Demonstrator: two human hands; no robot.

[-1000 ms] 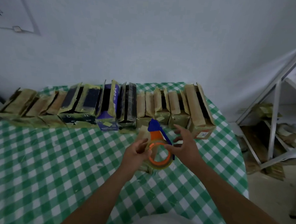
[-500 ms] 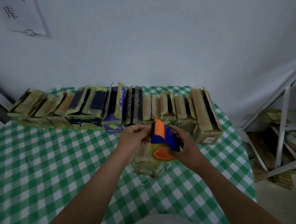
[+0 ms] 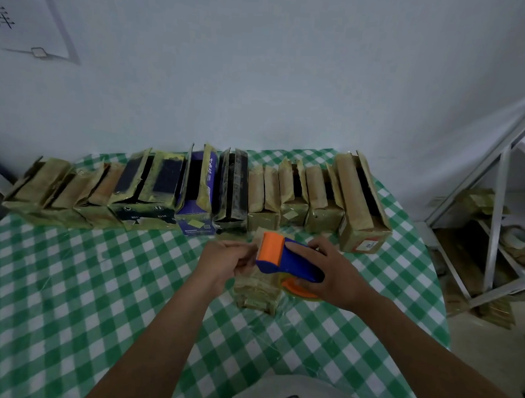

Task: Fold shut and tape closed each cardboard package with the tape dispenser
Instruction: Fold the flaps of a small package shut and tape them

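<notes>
Tape work sits at the table's middle. My right hand [image 3: 333, 275] is clamped round the blue-and-orange plastic tape dispenser [image 3: 288, 259], whose orange roller end lies on top of the small brown cardboard package [image 3: 256, 293]. That package stands upright on the green-and-white checked tablecloth [image 3: 68, 280]. My left hand [image 3: 221, 262] pinches the package's upper left side, steadying it. The dispenser's long axis runs left to right with its handle toward the right hand, so I judge the pull should go rightward and down the package's right face. Along the far edge, a row of cardboard packages [image 3: 194, 192] stands with flaps up.
</notes>
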